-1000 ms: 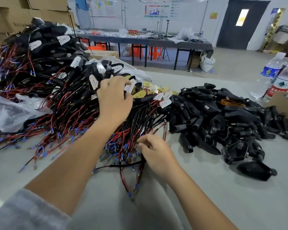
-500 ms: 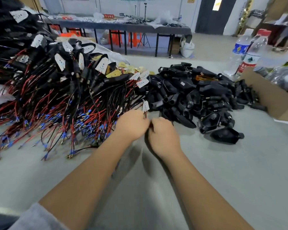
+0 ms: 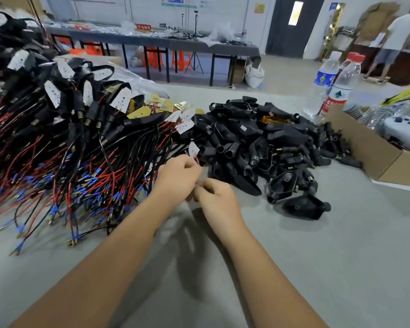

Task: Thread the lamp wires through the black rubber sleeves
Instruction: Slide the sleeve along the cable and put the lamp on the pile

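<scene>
A big heap of lamp wires [image 3: 64, 147], red and black with blue-tipped ends and white boards, covers the left of the grey table [image 3: 317, 245]. A pile of black rubber sleeves [image 3: 258, 147] lies in the middle right. My left hand [image 3: 176, 177] is closed on a lamp wire whose small white board [image 3: 193, 149] sticks up above its fingers. My right hand [image 3: 214, 194] is pinched shut right beside it, knuckles touching. What its fingers hold is hidden.
A cardboard box [image 3: 369, 152] with plastic-wrapped items stands at the right. Two water bottles [image 3: 334, 86] stand behind it. A long dark table [image 3: 166, 43] with clutter runs across the back. A person [image 3: 398, 36] stands at the far right.
My left hand left the wire heap and drew one wire down toward the table's front. My right hand joined it. Both hands stay together now, and the view has shifted slightly.
</scene>
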Motion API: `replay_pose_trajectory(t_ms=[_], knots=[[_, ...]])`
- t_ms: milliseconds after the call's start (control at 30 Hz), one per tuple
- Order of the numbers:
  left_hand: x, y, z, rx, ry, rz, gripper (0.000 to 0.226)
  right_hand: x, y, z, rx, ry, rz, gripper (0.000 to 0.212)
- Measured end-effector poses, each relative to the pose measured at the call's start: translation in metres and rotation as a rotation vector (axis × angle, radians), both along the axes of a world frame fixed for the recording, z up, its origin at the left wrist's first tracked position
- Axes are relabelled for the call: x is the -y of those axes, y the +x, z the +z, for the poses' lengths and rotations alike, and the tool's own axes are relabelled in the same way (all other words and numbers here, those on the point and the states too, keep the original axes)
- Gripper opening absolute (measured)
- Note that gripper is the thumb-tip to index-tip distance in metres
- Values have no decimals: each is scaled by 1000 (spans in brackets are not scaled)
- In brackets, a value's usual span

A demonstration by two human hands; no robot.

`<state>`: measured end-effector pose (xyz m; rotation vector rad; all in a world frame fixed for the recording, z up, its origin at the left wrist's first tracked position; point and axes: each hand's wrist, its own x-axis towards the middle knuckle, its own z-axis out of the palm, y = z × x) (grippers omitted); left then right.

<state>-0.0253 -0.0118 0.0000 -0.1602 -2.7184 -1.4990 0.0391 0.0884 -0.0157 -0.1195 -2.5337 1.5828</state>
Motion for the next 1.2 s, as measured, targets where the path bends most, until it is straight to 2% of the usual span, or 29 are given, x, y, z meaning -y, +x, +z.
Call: replay_pose_trajectory(t_ms=[100,167,233,333,467,567,633,700,833,933,967,1067,1200], knots=[[-4,6,5,-6,220,-36,29,-1,4,7,3,-262,54,27],[-1,12,9,20,282,-112,24,2,6,11,-9,-395,87,30],[4,19,14,69,218,-201,20,5,7,16,-49,-463,78,28],[15,24,22,100,61,-302,25,1,7,25,-130,-505,-2,23],[26,28,33,54,-160,-401,32,-26,6,41,-305,-595,-171,22],[22,36,33,-28,-272,-413,31,-54,8,54,-451,-811,-274,20],[9,43,31,-123,-298,-393,28,-65,10,55,-466,-926,-264,21],[-9,48,29,-201,-264,-346,26,-68,12,50,-390,-911,-216,21],[-49,49,19,-325,-181,-241,19,-65,15,34,-126,-717,-108,24],[-67,49,4,-349,-49,-132,14,-69,15,27,-74,-738,-84,23],[-69,47,-2,-381,-49,-107,15,-70,14,24,-68,-728,-85,22],[-67,39,-20,-476,-222,-16,22,-69,11,16,-43,-641,-132,20],[-55,33,-31,-417,-287,5,32,-65,5,9,-57,-509,-228,18]])
